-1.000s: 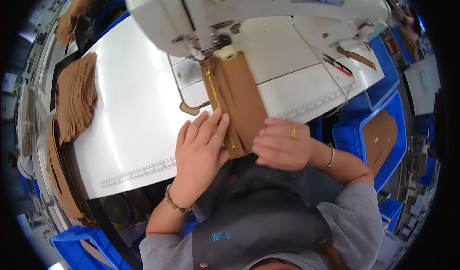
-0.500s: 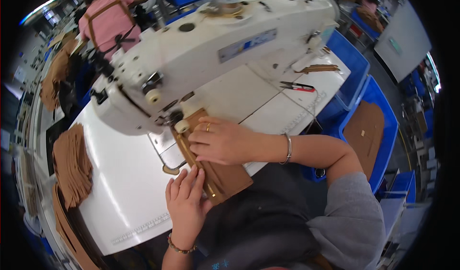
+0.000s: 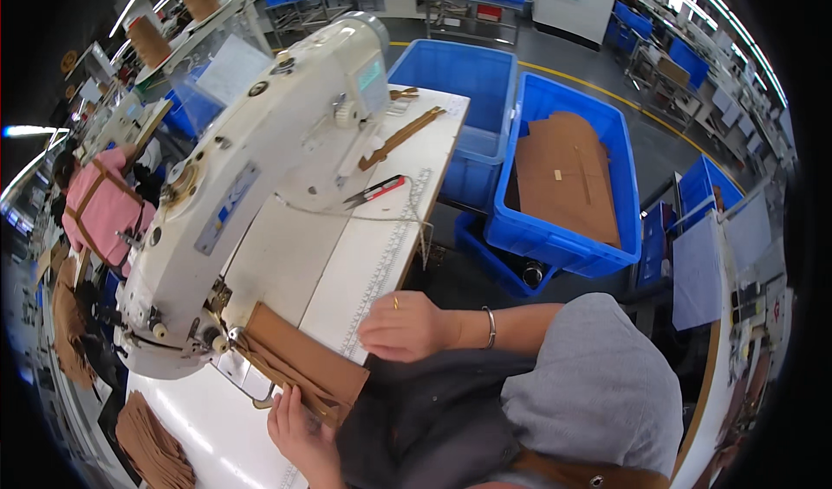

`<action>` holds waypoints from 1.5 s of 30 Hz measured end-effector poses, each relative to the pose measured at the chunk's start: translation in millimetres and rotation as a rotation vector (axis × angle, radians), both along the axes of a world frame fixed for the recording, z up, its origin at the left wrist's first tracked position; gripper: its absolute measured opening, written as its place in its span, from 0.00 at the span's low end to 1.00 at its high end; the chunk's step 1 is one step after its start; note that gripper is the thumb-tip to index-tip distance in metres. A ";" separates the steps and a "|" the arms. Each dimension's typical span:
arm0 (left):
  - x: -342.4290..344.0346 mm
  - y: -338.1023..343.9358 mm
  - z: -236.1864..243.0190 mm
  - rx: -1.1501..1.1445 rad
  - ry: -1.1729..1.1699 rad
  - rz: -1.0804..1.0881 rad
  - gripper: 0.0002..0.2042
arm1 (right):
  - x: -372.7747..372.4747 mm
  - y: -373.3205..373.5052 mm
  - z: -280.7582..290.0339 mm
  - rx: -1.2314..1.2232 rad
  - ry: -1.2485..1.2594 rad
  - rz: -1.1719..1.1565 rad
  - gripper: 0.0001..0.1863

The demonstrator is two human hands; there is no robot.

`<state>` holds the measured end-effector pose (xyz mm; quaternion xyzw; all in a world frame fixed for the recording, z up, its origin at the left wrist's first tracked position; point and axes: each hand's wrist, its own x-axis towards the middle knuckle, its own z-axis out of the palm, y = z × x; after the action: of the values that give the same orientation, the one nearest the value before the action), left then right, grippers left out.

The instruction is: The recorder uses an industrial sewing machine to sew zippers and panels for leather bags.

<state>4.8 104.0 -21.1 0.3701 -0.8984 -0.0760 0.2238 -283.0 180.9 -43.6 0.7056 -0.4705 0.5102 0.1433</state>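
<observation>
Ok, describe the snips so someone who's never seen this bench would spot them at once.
Find the big white sewing machine on the white table. Right of its arm in the picture, on the tabletop just below a slanting brown strip, lie small snips with dark blades. Their red-and-black handle sets them apart: the only red amid brown and white.

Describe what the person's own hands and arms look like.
The right hand is ungloved and wears a gold-coloured ring; a silver-coloured bangle circles that wrist, below a short grey sleeve. The left hand is also ungloved, with no ring showing; its sleeve is out of view.
</observation>
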 end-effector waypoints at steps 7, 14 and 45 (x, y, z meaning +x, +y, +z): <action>4.6 -9.8 -9.0 -0.031 0.022 -0.037 0.29 | 18.2 51.1 -86.7 0.384 0.065 -0.165 0.13; 7.5 -9.6 -9.1 -0.112 0.047 -0.144 0.24 | 38.9 76.2 -144.7 1.016 0.021 -0.128 0.49; 5.6 -8.1 -13.1 0.100 0.090 -0.024 0.29 | 30.2 52.0 -144.3 0.940 -0.065 -0.094 0.43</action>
<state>10.5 95.9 -34.2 0.3661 -0.8869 -0.1402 0.2443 -252.8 232.9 -187.9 0.6557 -0.6859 0.2566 -0.1835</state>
